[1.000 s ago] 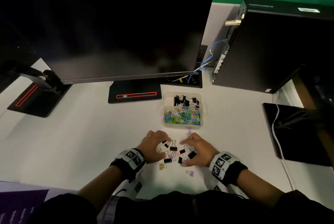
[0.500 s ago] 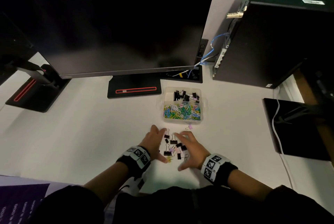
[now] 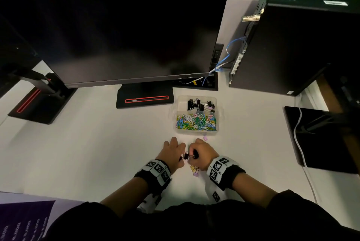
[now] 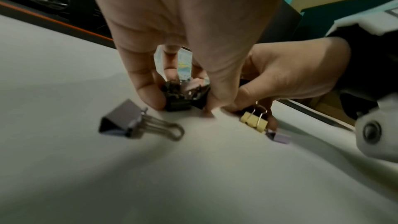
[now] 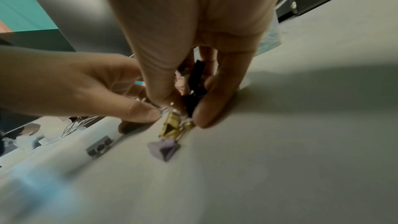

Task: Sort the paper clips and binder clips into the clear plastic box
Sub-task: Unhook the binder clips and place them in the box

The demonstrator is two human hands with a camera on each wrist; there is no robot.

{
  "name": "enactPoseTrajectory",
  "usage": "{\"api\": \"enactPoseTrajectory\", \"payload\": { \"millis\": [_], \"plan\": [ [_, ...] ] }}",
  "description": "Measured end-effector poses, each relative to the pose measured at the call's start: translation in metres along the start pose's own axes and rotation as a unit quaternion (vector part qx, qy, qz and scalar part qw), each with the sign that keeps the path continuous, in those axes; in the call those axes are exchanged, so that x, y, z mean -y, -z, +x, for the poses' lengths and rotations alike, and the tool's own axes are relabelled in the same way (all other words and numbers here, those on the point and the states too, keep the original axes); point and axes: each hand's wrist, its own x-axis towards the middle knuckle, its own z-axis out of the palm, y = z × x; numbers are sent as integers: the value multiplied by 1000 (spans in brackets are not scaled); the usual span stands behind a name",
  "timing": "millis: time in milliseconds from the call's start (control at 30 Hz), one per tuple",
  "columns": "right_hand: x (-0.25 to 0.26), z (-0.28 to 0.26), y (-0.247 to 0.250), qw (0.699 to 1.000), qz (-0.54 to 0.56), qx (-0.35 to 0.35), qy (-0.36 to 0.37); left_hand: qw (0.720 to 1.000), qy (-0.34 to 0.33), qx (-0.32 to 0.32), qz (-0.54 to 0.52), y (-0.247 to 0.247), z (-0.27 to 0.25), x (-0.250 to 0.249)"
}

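The clear plastic box (image 3: 219, 112) stands on the white desk, black binder clips (image 3: 199, 104) in its far part and coloured paper clips (image 3: 195, 123) in its near part. Just in front of it my left hand (image 3: 180, 153) and right hand (image 3: 191, 156) have closed together over a bunch of black binder clips (image 4: 178, 94). Both hands curl their fingers round the bunch (image 5: 194, 91). A yellow clip (image 4: 254, 122) and a purple clip (image 4: 280, 138) lie by my right wrist. A grey-purple clip (image 4: 125, 122) lies loose near my left hand. One pink clip (image 3: 205, 139) sits by the box.
A large dark monitor (image 3: 120, 26) on a black stand (image 3: 145, 98) rises behind the box. A black computer case (image 3: 292, 46) with blue cables (image 3: 226, 59) stands at the back right. A second monitor base (image 3: 39, 102) sits left, a black pad (image 3: 319, 139) right.
My hands were spread flat around scattered binder clips. They have drawn together and curled over the clips, gathering most of them into one bunch between the fingers.
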Motion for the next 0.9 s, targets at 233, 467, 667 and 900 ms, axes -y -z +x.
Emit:
{"api": "enactPoseTrajectory", "payload": {
  "millis": [233,467,667,900],
  "plan": [
    [-5,-1,20,999,-2,-5,-33,998,20,9,66,10,4,7],
    [4,-1,55,996,68,30,-40,989,53,-10,-135,16,14,20],
    [21,34,106,989,126,-52,-49,972,97,-31,-211,18,13,28],
    [23,108,128,962,212,-165,-55,951,142,-52,-268,23,13,30]
  ]
}}
